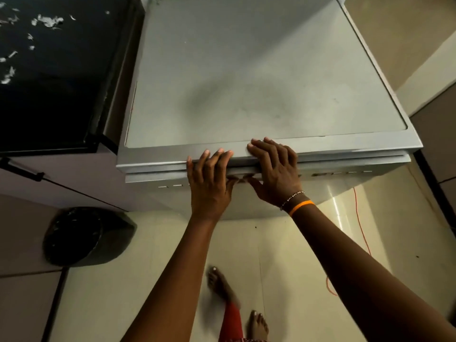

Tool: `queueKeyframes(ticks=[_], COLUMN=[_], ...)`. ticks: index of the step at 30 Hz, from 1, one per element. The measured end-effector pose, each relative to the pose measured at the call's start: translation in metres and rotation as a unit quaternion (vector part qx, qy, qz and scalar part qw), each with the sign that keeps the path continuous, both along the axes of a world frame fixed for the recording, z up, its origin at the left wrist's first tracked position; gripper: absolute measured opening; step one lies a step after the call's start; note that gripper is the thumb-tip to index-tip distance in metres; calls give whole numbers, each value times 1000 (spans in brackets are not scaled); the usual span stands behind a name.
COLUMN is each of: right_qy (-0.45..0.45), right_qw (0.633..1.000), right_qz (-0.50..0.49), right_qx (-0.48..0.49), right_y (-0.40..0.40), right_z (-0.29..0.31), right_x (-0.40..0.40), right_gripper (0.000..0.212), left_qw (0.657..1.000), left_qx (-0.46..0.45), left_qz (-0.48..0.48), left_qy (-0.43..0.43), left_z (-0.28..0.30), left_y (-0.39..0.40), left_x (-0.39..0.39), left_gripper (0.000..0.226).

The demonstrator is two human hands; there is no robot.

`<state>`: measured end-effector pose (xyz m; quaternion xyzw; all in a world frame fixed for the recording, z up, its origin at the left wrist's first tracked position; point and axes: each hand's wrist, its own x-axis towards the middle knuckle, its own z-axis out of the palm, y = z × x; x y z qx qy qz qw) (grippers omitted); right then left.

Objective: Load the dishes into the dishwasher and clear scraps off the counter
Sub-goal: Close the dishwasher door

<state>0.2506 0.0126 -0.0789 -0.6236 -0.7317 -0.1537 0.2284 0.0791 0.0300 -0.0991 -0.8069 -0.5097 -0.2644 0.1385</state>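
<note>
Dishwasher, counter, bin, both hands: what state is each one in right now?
dishwasher: door closed, top bare.
left hand: fingers over the front top edge, thumb at the door's upper lip.
right hand: fingers over the same edge, thumb at the lip, bands on the wrist.
black counter: pale scraps lie scattered on it.
bin: on the floor, black liner, open-topped.

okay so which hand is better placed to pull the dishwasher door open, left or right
Probably the right hand: its fingers lie over the front lip of the dishwasher and its thumb tucks under at the door's top edge. The left hand is nearly level beside it, so both could pull together.
</note>
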Motion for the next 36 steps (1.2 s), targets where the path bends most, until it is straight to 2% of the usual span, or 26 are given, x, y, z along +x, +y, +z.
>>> queueKeyframes(ticks=[3,6,10,16,19,22,24,26,29,36], right_qy=[24,19,19,30,44,69,78,102,175,295], right_qw=[997,996,995,997,996,993,991,986,970,947], right_qz=[-28,-30,-24,-51,-73,-93,-109,-134,-166,-56], right_qx=[62,79,95,43,12,-7,-13,-21,-34,-113], right_y=[8,11,11,8,5,1,0,1,13,74], right_z=[-12,-17,-16,-2,6,15,19,26,40,74], right_x=[-11,-10,-11,-16,-21,-29,-34,-42,-58,-97], right_gripper=[56,54,58,60,57,46,43,42,27,13], left_qw=[997,996,997,997,996,990,985,971,953,942], left_qx=[57,85,72,33,-22,-95,-136,-180,-222,-259], left_qz=[45,29,24,62,45,18,-13,-29,-19,10], left_qy=[-21,-17,-13,-20,-74,-100,-106,-153,-204,-212], left_z=[-9,-12,-11,12,31,52,61,70,81,99], left_y=[9,14,15,5,2,-1,-4,-3,6,54], left_x=[10,8,8,14,15,6,1,-3,-9,-43], left_gripper=[61,56,59,53,37,19,22,24,18,17])
